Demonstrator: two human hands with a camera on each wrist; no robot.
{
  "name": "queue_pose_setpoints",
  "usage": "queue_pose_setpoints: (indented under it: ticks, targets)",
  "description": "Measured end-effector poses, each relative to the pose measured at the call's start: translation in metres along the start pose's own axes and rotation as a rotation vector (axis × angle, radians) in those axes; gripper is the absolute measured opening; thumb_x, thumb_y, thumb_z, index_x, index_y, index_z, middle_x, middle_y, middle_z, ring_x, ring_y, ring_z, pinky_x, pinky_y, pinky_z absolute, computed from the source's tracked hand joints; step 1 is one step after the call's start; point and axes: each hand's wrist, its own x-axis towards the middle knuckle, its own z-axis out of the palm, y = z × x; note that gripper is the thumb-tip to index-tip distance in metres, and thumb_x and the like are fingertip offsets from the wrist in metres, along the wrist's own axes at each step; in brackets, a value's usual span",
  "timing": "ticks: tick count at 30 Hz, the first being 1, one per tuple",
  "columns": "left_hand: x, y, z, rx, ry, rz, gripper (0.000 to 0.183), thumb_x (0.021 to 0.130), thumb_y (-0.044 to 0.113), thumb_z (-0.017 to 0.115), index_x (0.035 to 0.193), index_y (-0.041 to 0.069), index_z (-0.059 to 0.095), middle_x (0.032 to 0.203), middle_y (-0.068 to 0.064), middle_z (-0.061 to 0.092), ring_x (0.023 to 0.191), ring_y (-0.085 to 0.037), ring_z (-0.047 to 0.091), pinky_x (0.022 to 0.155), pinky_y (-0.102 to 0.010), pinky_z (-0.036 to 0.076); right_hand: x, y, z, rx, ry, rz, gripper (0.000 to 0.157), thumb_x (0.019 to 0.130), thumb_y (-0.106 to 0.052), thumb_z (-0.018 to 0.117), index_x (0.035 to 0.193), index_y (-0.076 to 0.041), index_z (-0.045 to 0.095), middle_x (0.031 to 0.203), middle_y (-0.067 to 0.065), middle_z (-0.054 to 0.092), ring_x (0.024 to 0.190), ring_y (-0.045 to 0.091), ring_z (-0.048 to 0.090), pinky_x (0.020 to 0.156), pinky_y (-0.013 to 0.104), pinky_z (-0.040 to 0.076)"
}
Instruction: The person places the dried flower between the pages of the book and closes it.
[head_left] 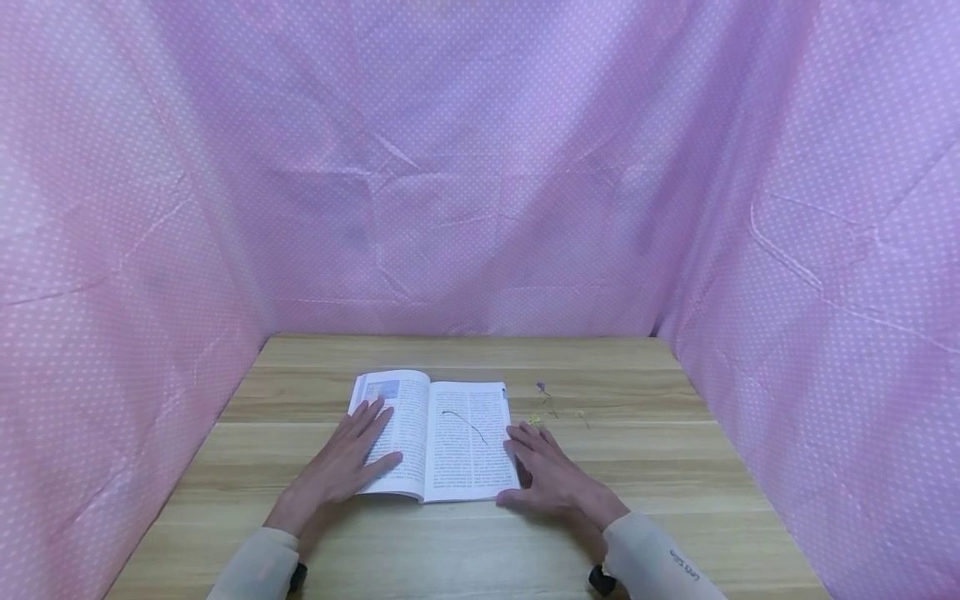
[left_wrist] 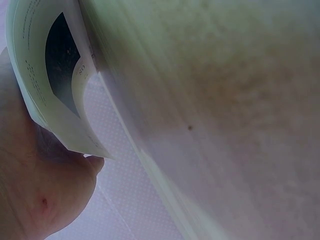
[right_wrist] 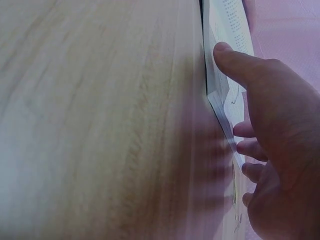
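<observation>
An open book (head_left: 468,479) lies on the wooden table, its printed pages facing up. A thin, curved plant stem (head_left: 468,423) rests across the right page. My left hand (head_left: 348,454) is spread over the left page, fingers extended and thumb pointing toward the spine. In the left wrist view the left-side pages (left_wrist: 37,75) bow upward beside that hand. At the book's right edge is my right hand (head_left: 551,475), thumb by the near corner and loosely bent fingers along the side. The right wrist view shows its thumb (right_wrist: 240,65) over the book's edge, the other fingers spread apart.
Just past my right hand lie a small purple flower (head_left: 542,387), a yellow flower sprig (head_left: 535,419) and a pale, thin sprig (head_left: 582,416). Pink dotted cloth (head_left: 480,208) hangs behind the table (head_left: 675,467) and along both sides.
</observation>
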Motion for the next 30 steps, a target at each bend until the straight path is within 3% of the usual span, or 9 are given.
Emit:
queue_pose_setpoints:
  ticks: [9, 16, 19, 25, 30]
  targets:
    - [-0.0001, -0.0006, 0.0002, 0.002, -0.001, -0.001, 0.089, 0.111, 0.061, 0.061, 0.178, 0.010, 0.033, 0.190, -0.016, 0.022, 0.176, -0.049, 0.019, 0.141, -0.075, 0.017, -0.0017, -0.0011, -0.0031, -0.023, 0.058, -0.044, 0.078, 0.100, -0.061, 0.080, 0.154, -0.007, 0.066, 0.178, 0.018, 0.047, 0.170, 0.041, 0.040, 0.143, 0.068, 0.021]
    - [0.0001, -0.0005, 0.0001, 0.001, 0.005, 0.002, 0.089, 0.111, 0.060, 0.062, 0.178, 0.010, 0.033, 0.190, -0.017, 0.023, 0.176, -0.049, 0.019, 0.141, -0.074, 0.017, -0.0035, -0.0025, -0.0021, -0.041, 0.154, -0.037, 0.073, 0.099, -0.062, 0.081, 0.147, -0.009, 0.073, 0.158, 0.013, 0.064, 0.147, 0.034, 0.061, 0.127, 0.058, 0.052]
    - [0.0002, -0.0003, -0.0002, -0.001, 0.005, 0.001, 0.089, 0.111, 0.060, 0.062, 0.178, 0.010, 0.034, 0.190, -0.017, 0.023, 0.176, -0.049, 0.019, 0.141, -0.074, 0.017, -0.0041, -0.0031, -0.0013, -0.039, 0.184, -0.022, 0.070, 0.099, -0.065, 0.081, 0.143, -0.011, 0.075, 0.147, 0.008, 0.067, 0.134, 0.027, 0.065, 0.118, 0.053, 0.058]
    - [0.0004, -0.0006, -0.0002, -0.002, 0.003, 0.000, 0.089, 0.111, 0.060, 0.062, 0.178, 0.010, 0.033, 0.190, -0.017, 0.022, 0.176, -0.049, 0.019, 0.141, -0.074, 0.017, -0.0040, -0.0026, 0.0001, -0.052, 0.200, -0.012, 0.060, 0.099, -0.069, 0.078, 0.131, -0.019, 0.078, 0.123, -0.005, 0.069, 0.107, 0.011, 0.061, 0.096, 0.036, 0.059]
    - [0.0005, -0.0009, -0.0002, 0.001, 0.000, 0.006, 0.088, 0.111, 0.059, 0.062, 0.178, 0.009, 0.034, 0.190, -0.017, 0.023, 0.176, -0.050, 0.019, 0.141, -0.075, 0.018, -0.0037, -0.0018, 0.0022, -0.047, 0.213, -0.026, 0.061, 0.099, -0.069, 0.078, 0.132, -0.017, 0.079, 0.120, -0.006, 0.075, 0.105, 0.009, 0.065, 0.097, 0.036, 0.062]
